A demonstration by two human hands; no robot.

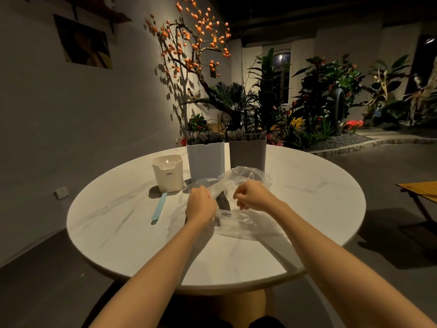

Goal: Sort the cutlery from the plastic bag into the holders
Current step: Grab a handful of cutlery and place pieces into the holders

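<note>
A clear plastic bag (246,178) lies crumpled at the middle of the round white table (118,233). Dark cutlery (222,201) shows through it between my hands. My left hand (201,204) grips the bag's left edge with curled fingers. My right hand (253,195) pinches the plastic on the right side. Behind the bag stand a pale blue holder (205,159) and a grey holder (247,152), both packed with dark cutlery. A small cream holder (168,174) stands to their left.
A light blue utensil (159,208) lies flat on the table in front of the cream holder. A wooden folding table (418,192) stands off to the right. Plants and an orange-fruited tree line the far wall.
</note>
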